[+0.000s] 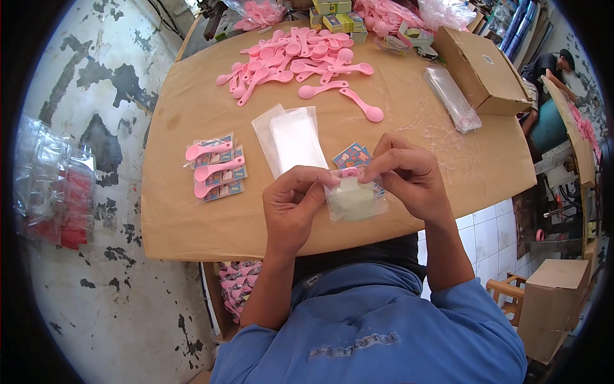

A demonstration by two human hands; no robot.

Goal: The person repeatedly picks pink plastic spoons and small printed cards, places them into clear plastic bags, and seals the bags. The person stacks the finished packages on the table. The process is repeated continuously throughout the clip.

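Observation:
Between both hands, over the table's near edge, is a small clear plastic bag (355, 206) with a pale card inside. A bit of pink plastic (350, 172) shows at its upper edge; most of that piece is hidden. My left hand (291, 208) pinches the bag's left upper corner with thumb and fingers. My right hand (412, 182) pinches its right upper edge. Just beyond the bag lie blue printed cards (352, 155), partly covered by my fingers. Farther left rests a stack of flat clear bags (299, 142). Several bagged pink spoons with cards (219, 171) lie left of that.
A heap of loose pink spoons (275, 64) covers the table's far side. At the right stand a cardboard box (480, 70) and a bundle of clear sleeves (451, 99). A peeling wall (96, 211) borders the left. A person (547, 70) works at far right.

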